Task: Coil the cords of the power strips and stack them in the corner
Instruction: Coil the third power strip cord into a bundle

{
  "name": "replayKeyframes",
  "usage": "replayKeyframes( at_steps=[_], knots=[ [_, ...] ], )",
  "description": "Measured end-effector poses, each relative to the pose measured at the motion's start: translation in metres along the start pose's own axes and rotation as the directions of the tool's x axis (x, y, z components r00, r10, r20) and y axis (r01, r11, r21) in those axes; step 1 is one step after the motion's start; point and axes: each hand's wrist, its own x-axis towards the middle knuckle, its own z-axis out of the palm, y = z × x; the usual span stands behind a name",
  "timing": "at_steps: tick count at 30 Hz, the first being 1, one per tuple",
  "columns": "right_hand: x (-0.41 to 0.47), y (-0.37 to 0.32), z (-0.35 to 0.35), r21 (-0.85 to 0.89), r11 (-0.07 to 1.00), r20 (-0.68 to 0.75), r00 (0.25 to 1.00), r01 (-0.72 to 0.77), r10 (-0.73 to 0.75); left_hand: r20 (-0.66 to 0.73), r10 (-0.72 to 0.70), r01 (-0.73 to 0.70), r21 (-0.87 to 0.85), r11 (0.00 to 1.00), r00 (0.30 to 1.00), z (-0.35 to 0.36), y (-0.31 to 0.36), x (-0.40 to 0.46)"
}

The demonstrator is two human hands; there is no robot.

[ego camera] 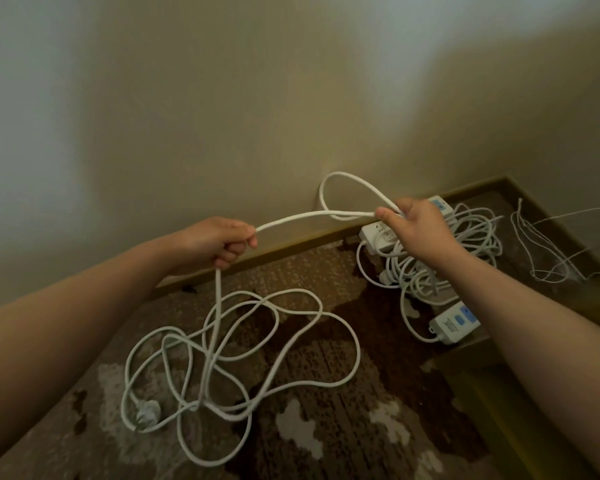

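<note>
Cord [302, 218] coiling at floor corner.
Left hand [219, 242] fingers curl around cord; right hand [412, 225] fingers pinch its loop.

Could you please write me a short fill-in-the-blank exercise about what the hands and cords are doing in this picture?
1. The right hand pinches a small ____ of the white cord.
2. From the left hand the cord hangs down to a loose tangle on the ____.
3. The plug lies at the tangle's lower ____ edge.

Missing words: loop; carpet; left
</note>
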Motion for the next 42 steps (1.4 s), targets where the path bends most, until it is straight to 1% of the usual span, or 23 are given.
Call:
replayKeyframes(
  at_steps=[2, 4, 6, 7, 8, 10, 12, 13, 15, 18, 19, 21, 22, 25, 27, 28, 30, 33, 36, 38, 39, 40, 42],
  knots=[
    [0.0, 0.003, -0.001, -0.019, 1.0, -0.041, 0.999, -0.009, 0.008, 0.027, -0.01, 0.014, -0.16, 0.987, 1.0, -0.009, 0.005, -0.006],
    [0.0, 0.005, 0.0, -0.066, 0.998, -0.075, 0.997, -0.024, 0.019, 0.043, 0.009, 0.003, -0.288, 0.958, 0.999, -0.017, 0.014, -0.013],
    [-0.002, 0.004, 0.001, -0.104, 0.994, -0.094, 0.996, -0.017, 0.008, 0.011, 0.054, -0.046, -0.369, 0.928, 0.998, -0.023, 0.025, -0.018],
    [-0.002, 0.003, 0.002, -0.116, 0.993, -0.086, 0.996, -0.007, -0.003, -0.023, 0.068, -0.072, -0.381, 0.922, 0.997, -0.023, 0.029, -0.02],
    [-0.003, 0.003, 0.002, -0.124, 0.992, -0.063, 0.998, 0.005, -0.013, -0.063, 0.078, -0.096, -0.371, 0.924, 0.995, -0.019, 0.032, -0.021],
    [-0.005, 0.0, 0.004, -0.128, 0.991, 0.028, 0.999, 0.038, -0.035, -0.138, 0.125, -0.161, -0.29, 0.943, 0.983, 0.003, 0.035, -0.017],
    [-0.007, -0.003, 0.009, -0.146, 0.986, 0.123, 0.991, 0.075, -0.057, -0.181, 0.193, -0.23, -0.206, 0.951, 0.964, 0.03, 0.038, -0.006],
    [-0.007, -0.004, 0.011, -0.141, 0.987, 0.137, 0.989, 0.08, -0.061, -0.193, 0.22, -0.253, -0.172, 0.952, 0.956, 0.042, 0.041, -0.001],
    [-0.006, -0.003, 0.014, -0.111, 0.992, 0.097, 0.994, 0.055, -0.044, -0.244, 0.245, -0.28, -0.12, 0.952, 0.938, 0.053, 0.048, 0.008],
    [-0.006, 0.005, 0.009, -0.083, 0.996, -0.046, 0.999, 0.016, -0.02, -0.42, 0.225, -0.25, -0.004, 0.968, 0.879, 0.038, 0.053, 0.006],
    [-0.006, 0.008, 0.007, -0.067, 0.998, -0.092, 0.996, 0.005, -0.011, -0.455, 0.231, -0.236, 0.045, 0.971, 0.86, 0.029, 0.054, 0.002],
    [-0.008, 0.011, 0.006, -0.038, 0.999, -0.148, 0.989, -0.005, -0.001, -0.443, 0.264, -0.255, 0.08, 0.964, 0.857, 0.013, 0.059, -0.008],
    [-0.009, 0.011, 0.007, -0.023, 1.0, -0.16, 0.987, -0.005, 0.001, -0.408, 0.285, -0.292, 0.048, 0.955, 0.867, 0.008, 0.065, -0.013],
    [-0.009, 0.004, 0.012, 0.024, 1.0, -0.197, 0.98, -0.002, 0.007, -0.27, 0.354, -0.41, -0.193, 0.891, 0.895, 0.008, 0.087, -0.02],
    [-0.01, -0.002, 0.015, 0.074, 0.997, -0.219, 0.976, 0.015, 0.002, -0.269, 0.364, -0.433, -0.276, 0.858, 0.892, 0.027, 0.089, -0.015],
    [-0.012, -0.004, 0.017, 0.103, 0.994, -0.226, 0.974, 0.028, -0.004, -0.302, 0.335, -0.42, -0.284, 0.862, 0.892, 0.042, 0.083, -0.009],
    [-0.017, -0.005, 0.021, 0.149, 0.988, -0.235, 0.972, 0.041, -0.005, -0.369, 0.237, -0.344, -0.256, 0.903, 0.898, 0.076, 0.06, 0.004],
    [-0.022, -0.001, 0.023, 0.182, 0.983, -0.222, 0.975, 0.029, 0.012, -0.363, 0.104, -0.196, -0.225, 0.954, 0.926, 0.115, 0.027, 0.021],
    [-0.026, 0.007, 0.02, 0.196, 0.98, -0.227, 0.974, 0.029, 0.017, -0.366, -0.058, -0.045, -0.268, 0.962, 0.929, 0.126, 0.015, 0.034],
    [-0.03, 0.009, 0.023, 0.152, 0.987, -0.257, 0.966, 0.058, -0.017, -0.325, -0.17, 0.071, -0.294, 0.953, 0.93, 0.126, 0.012, 0.039],
    [-0.034, 0.009, 0.025, 0.113, 0.99, -0.277, 0.96, 0.081, -0.047, -0.288, -0.213, 0.131, -0.278, 0.952, 0.934, 0.126, 0.011, 0.041],
    [-0.036, 0.009, 0.028, 0.082, 0.991, -0.298, 0.951, 0.107, -0.078, -0.249, -0.244, 0.181, -0.251, 0.951, 0.937, 0.127, 0.009, 0.042],
    [-0.041, 0.008, 0.033, 0.063, 0.988, -0.316, 0.942, 0.138, -0.111, -0.191, -0.276, 0.231, -0.225, 0.947, 0.942, 0.128, 0.009, 0.044]
  ],
)
